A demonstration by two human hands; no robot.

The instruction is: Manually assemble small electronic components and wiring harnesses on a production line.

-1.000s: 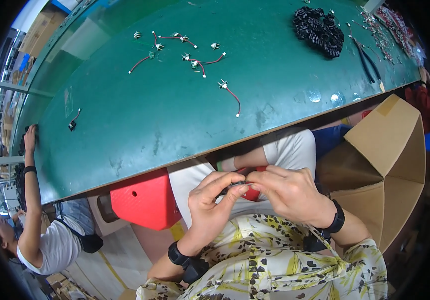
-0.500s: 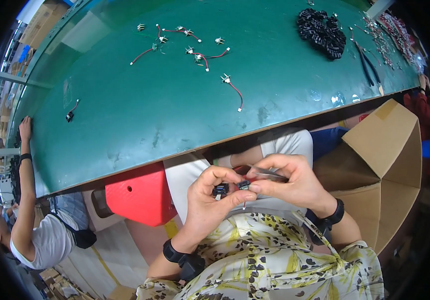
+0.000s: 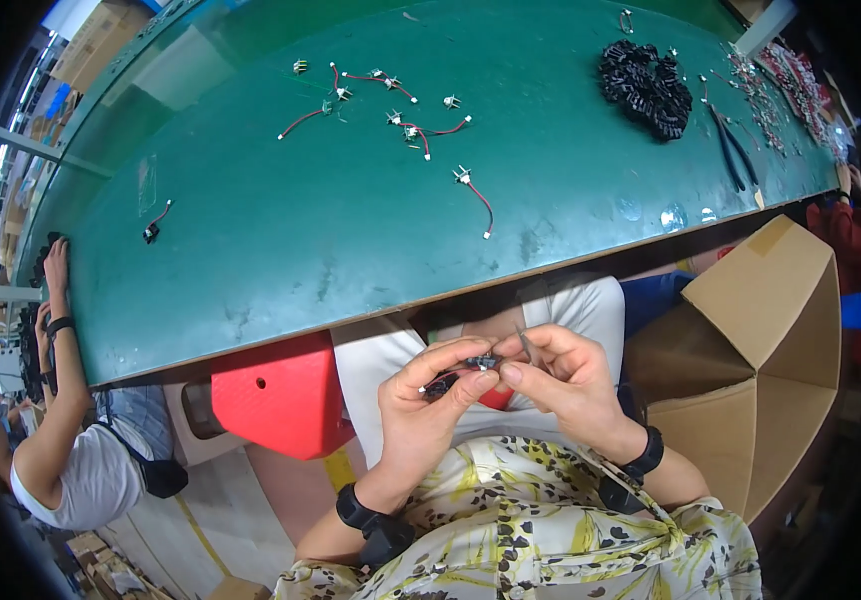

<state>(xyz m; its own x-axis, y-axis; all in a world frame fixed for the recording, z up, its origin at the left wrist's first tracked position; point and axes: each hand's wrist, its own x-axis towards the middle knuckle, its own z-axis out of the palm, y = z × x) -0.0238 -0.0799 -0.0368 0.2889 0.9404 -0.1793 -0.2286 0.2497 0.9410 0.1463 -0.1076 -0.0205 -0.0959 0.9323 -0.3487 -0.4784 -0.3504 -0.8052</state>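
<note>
Over my lap, my left hand [image 3: 430,400] pinches a small black part [image 3: 483,361] with wires between thumb and forefinger. Another black piece [image 3: 440,385] is tucked inside the same hand, partly hidden by the fingers. Close beside it, my right hand [image 3: 572,385] has thumb and forefinger closed on a thin, pointed grey tool [image 3: 525,345]; its exact kind does not show. The right fingertips are next to the black part, and whether they touch it I cannot tell.
On the green table [image 3: 350,220] lie several small white parts with red-and-black wires [image 3: 475,205], a black part with a wire [image 3: 153,230], a black bundle [image 3: 645,90] and pliers [image 3: 732,150]. A cardboard box [image 3: 760,330] stands right, a red stool [image 3: 280,395] left. Another person [image 3: 80,470] works at far left.
The black part has turned between my left fingers, and the wire lies differently. My right hand has drawn slightly away, its tool now pointing up. The view has shifted a little.
</note>
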